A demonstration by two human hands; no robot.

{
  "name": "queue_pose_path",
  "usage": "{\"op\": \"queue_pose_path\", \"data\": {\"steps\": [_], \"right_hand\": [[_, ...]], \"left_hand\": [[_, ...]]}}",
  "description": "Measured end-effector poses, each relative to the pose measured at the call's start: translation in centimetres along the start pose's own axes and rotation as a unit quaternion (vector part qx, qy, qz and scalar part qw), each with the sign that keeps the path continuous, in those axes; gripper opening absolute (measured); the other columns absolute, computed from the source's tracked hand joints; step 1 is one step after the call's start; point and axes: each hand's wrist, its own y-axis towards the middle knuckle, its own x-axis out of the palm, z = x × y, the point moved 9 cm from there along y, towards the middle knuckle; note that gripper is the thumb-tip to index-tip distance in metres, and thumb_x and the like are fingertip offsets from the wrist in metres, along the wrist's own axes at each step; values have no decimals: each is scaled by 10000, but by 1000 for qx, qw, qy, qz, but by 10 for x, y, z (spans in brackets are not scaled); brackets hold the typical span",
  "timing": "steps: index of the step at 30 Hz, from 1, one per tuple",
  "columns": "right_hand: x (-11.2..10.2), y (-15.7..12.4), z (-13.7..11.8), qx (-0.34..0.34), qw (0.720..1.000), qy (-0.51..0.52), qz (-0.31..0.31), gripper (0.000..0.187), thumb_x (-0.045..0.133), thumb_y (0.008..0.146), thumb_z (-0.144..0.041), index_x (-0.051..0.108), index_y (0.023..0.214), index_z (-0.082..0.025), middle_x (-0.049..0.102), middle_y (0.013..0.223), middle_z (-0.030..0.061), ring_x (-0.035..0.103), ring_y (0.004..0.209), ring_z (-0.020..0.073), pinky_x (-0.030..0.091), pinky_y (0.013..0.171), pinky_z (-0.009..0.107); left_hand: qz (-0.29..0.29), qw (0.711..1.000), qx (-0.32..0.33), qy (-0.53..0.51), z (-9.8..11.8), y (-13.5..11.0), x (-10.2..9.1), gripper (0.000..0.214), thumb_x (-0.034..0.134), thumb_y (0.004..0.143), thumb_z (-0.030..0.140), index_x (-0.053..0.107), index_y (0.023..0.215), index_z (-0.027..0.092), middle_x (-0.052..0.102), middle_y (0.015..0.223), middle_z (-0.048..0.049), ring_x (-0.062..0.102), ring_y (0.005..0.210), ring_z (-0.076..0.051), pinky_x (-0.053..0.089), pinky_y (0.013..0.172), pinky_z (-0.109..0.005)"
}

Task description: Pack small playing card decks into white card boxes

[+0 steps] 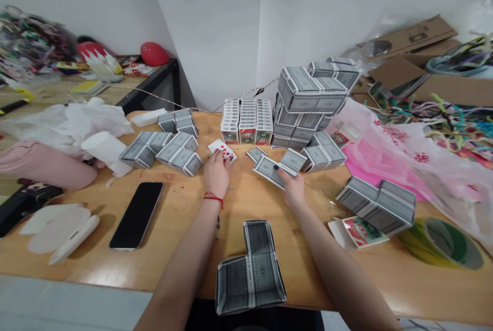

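Observation:
My left hand [216, 173] rests on the wooden table [181, 218], its fingers closed over a small fan of face-up playing cards [222, 149] with red pips. My right hand [293, 191] pinches a grey-backed card [269, 170] that lies beside two more grey-backed cards [293, 160]. An L-shaped block of folded grey cards [251, 267] sits at the table's near edge between my forearms. A red thread bracelet [213, 197] circles my left wrist.
Stacked card packs [247, 120] and grey card blocks [311, 96] stand at the back; more blocks lie left [162, 150] and right [379, 203]. A black phone [137, 214], white foam pieces [61, 228], a tape roll [447, 244], a pink plastic bag [389, 161] and cardboard boxes [419, 59] surround them.

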Motion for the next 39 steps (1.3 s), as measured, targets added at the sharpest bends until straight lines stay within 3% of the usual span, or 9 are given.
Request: {"op": "queue_pose_path", "data": {"steps": [4, 11, 15, 17, 19, 22, 28, 32, 39], "right_hand": [[-1, 1, 2, 1, 1000, -7, 2, 345, 745, 528, -261, 651, 845, -163, 681, 957, 49, 632, 868, 215, 473, 846, 387], [-2, 4, 4, -7, 1000, -23, 0, 355, 741, 537, -268, 654, 862, -156, 683, 950, 57, 630, 884, 224, 473, 849, 396], [-1, 2, 4, -4, 1000, -18, -4, 339, 740, 539, -261, 657, 851, -157, 681, 959, 52, 631, 877, 224, 472, 854, 404], [0, 2, 3, 8, 1000, -4, -6, 327, 744, 532, -248, 657, 834, -158, 686, 941, 46, 636, 861, 223, 480, 845, 397], [3, 1, 4, 35, 999, 25, -23, 308, 746, 531, -229, 656, 819, -163, 695, 898, 32, 643, 832, 213, 497, 821, 371], [10, -1, 7, 94, 990, 82, -62, 271, 735, 552, -203, 651, 809, -177, 700, 856, 8, 651, 796, 185, 519, 776, 310], [25, -10, 15, 186, 963, 133, -140, 217, 668, 652, -232, 632, 859, -177, 688, 913, 16, 647, 795, 163, 530, 689, 258], [32, -16, 12, 202, 953, 158, -158, 192, 645, 675, -212, 622, 864, -184, 695, 833, -2, 646, 731, 151, 528, 652, 253], [37, -19, 11, 202, 952, 146, -177, 209, 670, 659, -246, 621, 854, -191, 691, 840, 2, 642, 737, 154, 524, 636, 257]], "left_hand": [[-11, 1000, 5, 27, 2, 1, -1, 340, 501, 789, 291, 534, 1082, 123, 570, 1121, -140, 527, 1018, -261, 398, 875, -369], [-14, 999, -23, 36, -1, 0, 0, 292, 355, 857, 227, 579, 1030, 157, 632, 990, -111, 575, 911, -224, 417, 782, -324], [31, 996, -86, 14, -14, -3, -7, 321, 336, 854, 196, 567, 1073, 157, 650, 914, -118, 597, 824, -232, 430, 689, -321], [78, 993, -80, -28, -14, -5, -15, 316, 350, 852, 195, 557, 1086, 153, 643, 956, -115, 594, 849, -219, 436, 713, -316], [130, 988, -37, -72, -6, -6, -25, 296, 374, 847, 194, 561, 1071, 148, 634, 985, -109, 580, 899, -205, 437, 777, -320], [161, 975, 89, -125, 22, -11, -34, 241, 422, 827, 173, 596, 993, 164, 618, 1002, -89, 542, 975, -188, 412, 880, -345], [98, 937, 294, -165, 90, -40, -26, 133, 505, 779, 148, 630, 771, 191, 583, 1010, -57, 482, 1054, -187, 415, 904, -383], [83, 926, 328, -169, 108, -52, -23, 127, 523, 771, 151, 629, 713, 190, 582, 950, -52, 471, 1043, -186, 441, 869, -357], [45, 925, 332, -181, 104, -49, -14, 119, 559, 765, 228, 635, 681, 194, 579, 843, -55, 467, 1033, -205, 441, 871, -383]]}}
